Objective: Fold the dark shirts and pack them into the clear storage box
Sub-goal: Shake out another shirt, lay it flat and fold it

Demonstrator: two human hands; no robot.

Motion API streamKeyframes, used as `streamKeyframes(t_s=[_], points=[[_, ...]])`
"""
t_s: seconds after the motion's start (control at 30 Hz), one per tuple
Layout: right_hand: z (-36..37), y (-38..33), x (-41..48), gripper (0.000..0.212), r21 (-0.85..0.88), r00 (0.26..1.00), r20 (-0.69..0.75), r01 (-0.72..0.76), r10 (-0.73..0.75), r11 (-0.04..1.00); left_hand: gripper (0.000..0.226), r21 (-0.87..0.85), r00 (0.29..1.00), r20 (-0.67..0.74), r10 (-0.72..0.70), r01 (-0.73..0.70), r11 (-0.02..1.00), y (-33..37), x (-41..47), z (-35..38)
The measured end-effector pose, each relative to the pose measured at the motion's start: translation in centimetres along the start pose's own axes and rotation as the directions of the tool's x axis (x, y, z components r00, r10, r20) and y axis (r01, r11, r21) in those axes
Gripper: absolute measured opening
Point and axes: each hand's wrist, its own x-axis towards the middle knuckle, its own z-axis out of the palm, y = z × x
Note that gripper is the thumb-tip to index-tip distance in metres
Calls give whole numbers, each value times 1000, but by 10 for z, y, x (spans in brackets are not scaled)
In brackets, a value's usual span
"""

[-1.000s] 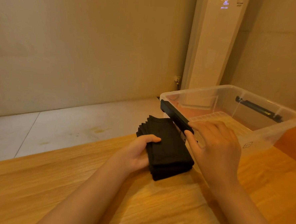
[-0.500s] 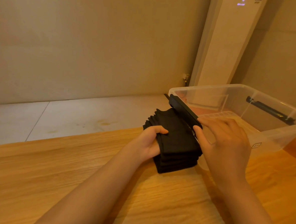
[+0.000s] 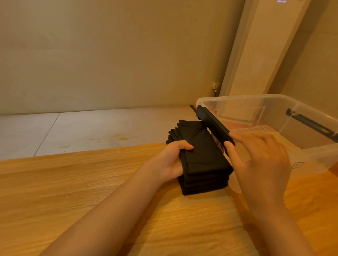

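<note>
A stack of several folded dark shirts (image 3: 203, 159) sits on the wooden table (image 3: 81, 191), right against the left end of the clear storage box (image 3: 319, 154). My left hand (image 3: 172, 161) grips the stack's left side, thumb curled over the top shirt. My right hand (image 3: 261, 161) is at the stack's right side. Its thumb touches the black latch handle (image 3: 212, 124) on the box's near end, and its fingers lie fairly straight over the box rim. The box looks empty inside. Whether the stack is lifted off the table I cannot tell.
A second black latch handle (image 3: 314, 125) sits on the box's far end. Behind the box a tall white appliance (image 3: 262, 44) stands against the beige wall. Pale floor tiles (image 3: 85, 128) lie beyond the table's far edge.
Both hands have kept their places on the stack and the latch. The stack's front layers show more than a second ago, and the view has shifted a little.
</note>
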Motion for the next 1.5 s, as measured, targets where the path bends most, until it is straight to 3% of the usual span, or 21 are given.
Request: streamKeyframes(t_s=[0.13,0.27,0.37,0.47,0.63,0.73,0.77,0.8,0.87,0.9,1.0,1.2,1.3,1.4,1.5], points=[[0,-1,0,25,8,1000,7,-12,12,1000,31,227,993,-92,69,-47,973,7,5,4],[-1,-1,1,26,6,1000,8,-16,16,1000,77,524,968,-132,215,-116,844,10,11,4],[-1,-2,1,26,7,1000,1,-18,18,1000,60,673,925,-123,359,-188,716,12,12,-2],[-1,-3,1,26,12,1000,-1,-14,14,1000,72,786,854,-62,517,-277,552,18,13,-12],[-3,-4,0,25,6,1000,-7,-11,11,1000,62,828,790,51,611,-375,416,21,15,-26],[-4,-12,-1,19,-32,998,-9,58,-58,998,49,916,553,164,817,-392,81,13,6,-32],[-4,-15,-2,16,-43,996,2,88,-88,995,43,910,475,268,838,-410,-59,9,0,-33],[-3,-19,-3,14,-50,994,22,113,-112,992,38,883,441,392,808,-427,-195,5,-5,-33],[-1,-25,-5,9,-66,986,80,154,-149,986,33,803,494,594,635,-417,-426,-4,-11,-35],[0,-27,-7,8,-78,981,108,168,-159,983,34,781,552,622,555,-398,-481,-7,-11,-39],[4,-31,-12,13,-99,966,206,180,-157,979,44,812,644,570,510,-345,-471,-11,-8,-54],[22,-54,-30,32,-7,885,398,268,-243,964,52,830,630,553,546,-355,-430,-12,-9,-59],[35,-56,-44,54,-84,837,525,233,-155,969,39,833,612,550,568,-352,-428,2,-5,-52],[41,-54,-53,68,-124,787,608,227,-107,966,36,795,640,586,498,-332,-509,16,3,-43],[44,-55,-61,76,-158,804,590,213,-81,964,47,768,707,545,451,-206,-606,21,15,-43]])
